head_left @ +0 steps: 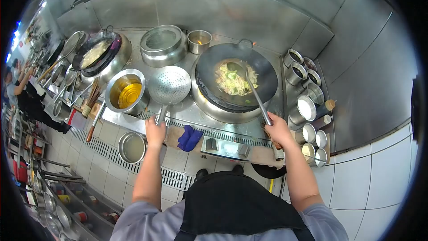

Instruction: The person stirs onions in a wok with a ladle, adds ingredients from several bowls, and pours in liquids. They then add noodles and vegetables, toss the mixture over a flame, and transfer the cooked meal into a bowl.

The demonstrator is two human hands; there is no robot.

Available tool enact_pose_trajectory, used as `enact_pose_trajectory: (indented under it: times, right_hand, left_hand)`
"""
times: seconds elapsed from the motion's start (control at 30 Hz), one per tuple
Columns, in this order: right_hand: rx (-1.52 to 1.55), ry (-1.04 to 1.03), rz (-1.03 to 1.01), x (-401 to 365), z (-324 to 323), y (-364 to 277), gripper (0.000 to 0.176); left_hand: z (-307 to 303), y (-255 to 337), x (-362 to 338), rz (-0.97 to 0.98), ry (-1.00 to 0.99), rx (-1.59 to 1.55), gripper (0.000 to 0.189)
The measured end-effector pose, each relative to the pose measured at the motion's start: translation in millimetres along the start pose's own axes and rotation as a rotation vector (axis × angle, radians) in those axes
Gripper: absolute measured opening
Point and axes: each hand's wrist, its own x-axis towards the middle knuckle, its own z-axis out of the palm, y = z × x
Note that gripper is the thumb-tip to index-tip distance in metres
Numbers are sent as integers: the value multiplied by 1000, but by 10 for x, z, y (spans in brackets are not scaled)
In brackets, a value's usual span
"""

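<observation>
My right hand (278, 130) is closed round the handle of a metal ladle (257, 96), whose bowl rests among noodles (236, 80) with shredded vegetables. They lie in a large dark wok (207, 64) on the burner. My left hand (155, 132) is closed on the handle of a perforated strainer (170, 85), left of the wok. A crumpled purple-blue cloth (190, 138) lies on the counter's front edge, just right of my left hand.
Left of the strainer stands a steel pot of yellow oil (129, 94). Behind are a lidded pot (163, 44) and a small pot (199, 41); another wok (96, 56) is farther left. Seasoning containers (306, 107) line the right side. Another person (31, 100) stands far left.
</observation>
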Motion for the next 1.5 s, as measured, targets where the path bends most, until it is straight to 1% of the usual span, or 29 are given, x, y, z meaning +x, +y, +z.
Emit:
enact_pose_trajectory:
  times: [0.03, 0.1, 0.13, 0.23, 0.3, 0.33, 0.37, 0.4, 0.43, 0.5, 0.53, 0.63, 0.67, 0.73, 0.77, 0.8, 0.83, 0.9, 0.93, 0.97, 1.03, 1.1, 1.17, 1.2, 1.27, 1.3, 1.37, 1.43, 1.5]
  right_hand:
    - [-1, 0, 0, -37, 8, 30, 54]
    - [-120, 142, -131, -149, 27, 146, 55]
    - [-128, 132, -131, -154, -14, 195, 55]
    - [705, -254, 58, -213, -150, 333, 55]
    - [655, -199, 64, -209, -96, 294, 56]
    - [613, -137, 59, -229, -17, 253, 56]
    - [571, -75, 56, -257, 20, 248, 56]
    - [895, -194, 125, -271, -58, 269, 56]
    - [887, -195, 118, -288, -7, 275, 56]
    - [363, 132, 14, -338, 165, 283, 55]
    - [601, 68, 81, -365, 132, 292, 54]
    - [600, 88, 106, -458, -107, 277, 54]
    - [595, 139, 56, -472, -123, 414, 55]
    - [865, 27, 80, -544, -331, 685, 54]
    - [938, 5, 114, -634, -449, 720, 54]
    - [726, 85, 114, -712, -511, 709, 54]
    - [711, 115, 64, -665, -537, 833, 55]
    - [704, -2, 56, -745, -806, 744, 57]
    - [711, -19, 38, -715, -872, 697, 57]
    - [683, -58, -7, -670, -930, 656, 57]
    - [672, -92, -56, -503, -1002, 604, 57]
    - [1250, -357, 61, -285, -890, 596, 53]
    - [381, 97, -121, -93, -342, 613, 52]
    - [392, 94, -122, -130, -322, 680, 52]
    - [769, 62, -121, -243, -272, 826, 54]
    - [690, 127, -68, -411, -339, 855, 55]
    - [505, 302, -120, -387, -133, 1511, 56]
    - [454, 283, -72, -581, -174, 1761, 56]
    - [397, 256, -38, -746, -208, 1933, 57]
  left_hand:
    - [5, 65, -85, 0, 0, -1, 42]
    - [16, 221, -314, 256, 9, -105, 39]
    - [26, 311, -425, 287, -16, -118, 37]
    - [99, 502, -659, 295, -163, -104, 37]
    - [168, 543, -734, 423, -172, 140, 40]
    - [237, 519, -772, 422, -171, 138, 40]
    - [336, 465, -821, 374, -272, 119, 42]
    - [376, 491, -834, 324, -365, 95, 44]
    - [397, 506, -838, 322, -358, 88, 44]
    - [395, 544, -860, 386, -363, 204, 45]
    - [385, 558, -854, 389, -363, 206, 45]
    - [414, 610, -860, 357, -412, 316, 44]
    - [431, 594, -871, 376, -402, 424, 43]
    - [482, 583, -842, 423, -401, 530, 41]
    - [509, 555, -801, 334, -471, 489, 42]
    - [527, 562, -764, 238, -528, 445, 43]
    - [534, 576, -746, 237, -510, 437, 43]
    - [460, 567, -761, 6, -497, 132, 45]
    - [349, 624, -753, -51, -554, 41, 41]
    - [242, 692, -810, -53, -534, 51, 41]
    - [111, 806, -988, -249, -397, -892, 38]
    - [51, 750, -1052, -483, -400, -1206, 46]
    - [-28, 681, -1091, -585, -452, -1374, 50]
    - [-44, 720, -1141, -555, -388, -1452, 48]
    - [-200, 922, -1324, -500, -383, -1541, 44]
    - [-257, 1007, -1440, -459, -382, -1638, 41]
    - [-318, 965, -1702, -493, -341, -1660, 42]
    - [-346, 968, -1954, -407, -320, -1665, 52]
    - [-308, 1011, -2242, -468, -307, -1671, 57]
